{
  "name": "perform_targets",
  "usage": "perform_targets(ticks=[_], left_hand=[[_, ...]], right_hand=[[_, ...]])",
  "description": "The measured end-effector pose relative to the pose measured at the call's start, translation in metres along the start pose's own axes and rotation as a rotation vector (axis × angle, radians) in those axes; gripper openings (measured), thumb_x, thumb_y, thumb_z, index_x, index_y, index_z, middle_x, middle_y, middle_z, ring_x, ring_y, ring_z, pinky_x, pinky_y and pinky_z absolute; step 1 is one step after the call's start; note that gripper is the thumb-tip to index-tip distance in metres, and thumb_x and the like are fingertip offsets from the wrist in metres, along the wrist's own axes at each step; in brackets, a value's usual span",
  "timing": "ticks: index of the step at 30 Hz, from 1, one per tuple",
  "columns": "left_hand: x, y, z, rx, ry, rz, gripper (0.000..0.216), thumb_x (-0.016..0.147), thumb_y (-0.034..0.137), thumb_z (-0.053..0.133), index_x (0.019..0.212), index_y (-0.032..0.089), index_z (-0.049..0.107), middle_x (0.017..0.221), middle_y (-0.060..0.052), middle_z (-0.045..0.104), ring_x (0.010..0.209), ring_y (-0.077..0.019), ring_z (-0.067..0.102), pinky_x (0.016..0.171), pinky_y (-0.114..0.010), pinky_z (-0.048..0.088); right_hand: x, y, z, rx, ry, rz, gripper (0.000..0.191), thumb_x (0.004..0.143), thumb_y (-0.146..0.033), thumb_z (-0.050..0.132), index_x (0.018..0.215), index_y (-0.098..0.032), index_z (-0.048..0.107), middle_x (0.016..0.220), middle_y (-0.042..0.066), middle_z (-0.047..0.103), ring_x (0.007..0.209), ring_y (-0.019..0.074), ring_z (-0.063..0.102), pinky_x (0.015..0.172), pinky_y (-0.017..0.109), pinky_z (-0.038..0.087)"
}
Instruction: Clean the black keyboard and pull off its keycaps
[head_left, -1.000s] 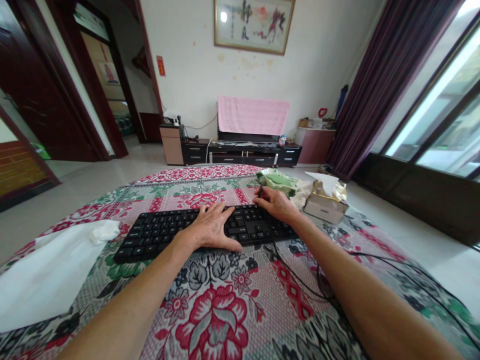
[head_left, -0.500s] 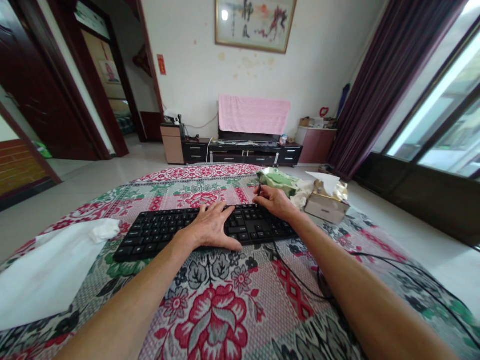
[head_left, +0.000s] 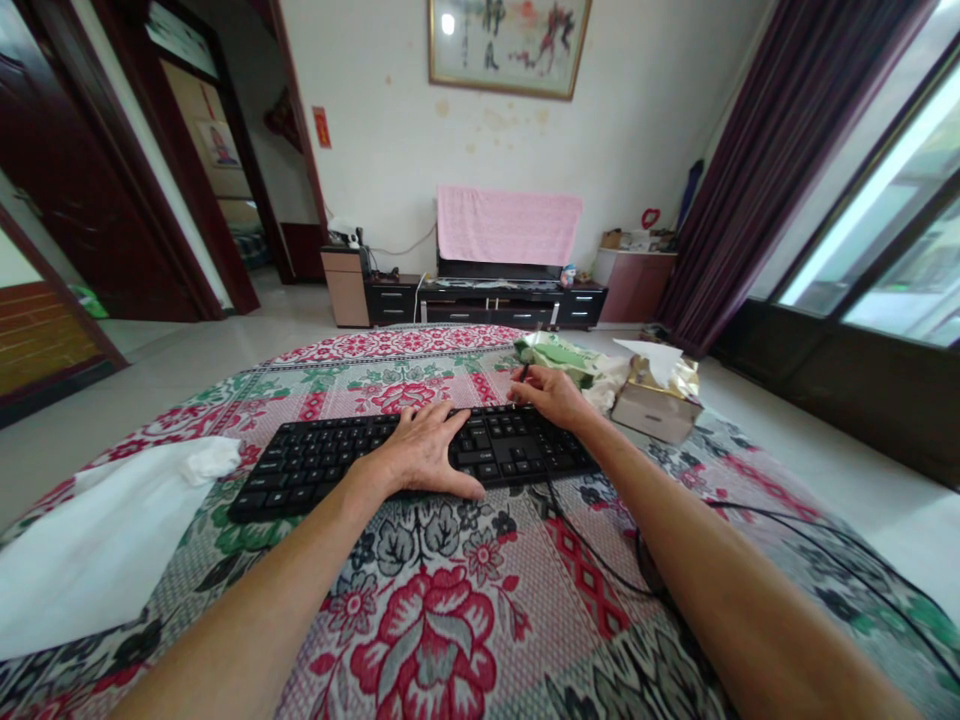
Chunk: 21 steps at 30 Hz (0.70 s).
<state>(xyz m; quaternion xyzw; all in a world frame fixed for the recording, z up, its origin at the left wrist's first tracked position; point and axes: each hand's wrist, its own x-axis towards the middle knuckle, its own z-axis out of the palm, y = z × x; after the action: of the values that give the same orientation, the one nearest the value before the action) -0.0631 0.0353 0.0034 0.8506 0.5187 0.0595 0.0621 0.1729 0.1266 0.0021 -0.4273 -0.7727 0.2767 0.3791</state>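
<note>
- One black keyboard (head_left: 322,465) is laid lengthwise across a floral cloth (head_left: 435,620).
- Flat and palm down, the left hand (head_left: 424,450) is spread over the keys near the keyboard's middle, with the thumb stretched along the near edge.
- At the keyboard's far edge, the right hand (head_left: 551,395) is closed in a pinch on a thin dark tool (head_left: 523,373); its kind cannot be told.
- Just beyond the right hand a green packet (head_left: 559,352) is seen, and to its right a tissue box (head_left: 656,410).
- Well left of the left hand, a white sheet (head_left: 97,540) and a crumpled tissue (head_left: 210,460) are laid on the cloth.
</note>
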Motion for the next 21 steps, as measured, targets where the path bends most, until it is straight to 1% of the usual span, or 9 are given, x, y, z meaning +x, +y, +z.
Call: perform_targets(ticks=[4,6,12,16,18,21], left_hand=[[-0.001,0.001,-0.001,-0.001,-0.013,-0.013,0.114,0.048,0.081,0.055,0.142,0.024,0.026,0.150,-0.015,0.020,0.133,-0.0433,0.018,0.106,-0.059,0.013],[-0.001,0.001,-0.001,0.000,-0.008,-0.010,0.114,0.048,0.081,0.055,0.142,0.024,0.026,0.150,-0.015,0.020,0.133,-0.0434,0.018,0.106,-0.059,0.013],[-0.001,0.002,-0.002,0.004,-0.002,0.005,0.113,0.049,0.081,0.054,0.141,0.023,0.028,0.149,-0.015,0.023,0.133,-0.0423,0.020,0.106,-0.059,0.014],[-0.001,0.003,-0.004,0.021,-0.010,0.011,0.113,0.049,0.082,0.052,0.141,0.021,0.029,0.149,-0.016,0.024,0.133,-0.0408,0.021,0.106,-0.057,0.014],[-0.001,0.004,-0.005,0.024,-0.012,0.009,0.113,0.049,0.082,0.052,0.141,0.020,0.029,0.148,-0.015,0.025,0.133,-0.0405,0.021,0.107,-0.057,0.015],[-0.001,0.004,-0.004,0.022,-0.018,0.004,0.113,0.049,0.082,0.052,0.141,0.020,0.028,0.149,-0.015,0.024,0.134,-0.0401,0.020,0.107,-0.057,0.014]], right_hand=[[-0.001,-0.003,0.001,0.017,0.051,0.066,0.015,0.078,-0.031,0.055,0.071,-0.018,0.059,0.066,0.002,0.065,0.062,0.0149,0.061,0.063,0.028,0.047],[-0.002,-0.002,0.001,-0.005,0.062,0.065,0.017,0.078,-0.032,0.055,0.068,-0.019,0.059,0.066,0.002,0.065,0.062,0.0147,0.060,0.061,0.028,0.046],[-0.006,0.003,0.000,-0.035,0.059,0.019,0.020,0.077,-0.038,0.055,0.073,-0.019,0.062,0.067,0.000,0.064,0.062,0.0138,0.057,0.058,0.026,0.043],[-0.010,-0.005,-0.005,-0.147,0.069,0.008,0.025,0.075,-0.039,0.057,0.061,-0.019,0.057,0.057,-0.003,0.054,0.054,0.0111,0.048,0.053,0.025,0.038],[-0.013,-0.009,-0.008,-0.174,0.074,0.004,0.023,0.073,-0.037,0.059,0.059,-0.019,0.056,0.055,-0.003,0.052,0.053,0.0104,0.046,0.052,0.024,0.036],[-0.015,-0.011,-0.011,-0.116,0.053,-0.006,0.017,0.072,-0.034,0.059,0.067,-0.017,0.059,0.062,-0.002,0.057,0.057,0.0110,0.048,0.054,0.024,0.038]])
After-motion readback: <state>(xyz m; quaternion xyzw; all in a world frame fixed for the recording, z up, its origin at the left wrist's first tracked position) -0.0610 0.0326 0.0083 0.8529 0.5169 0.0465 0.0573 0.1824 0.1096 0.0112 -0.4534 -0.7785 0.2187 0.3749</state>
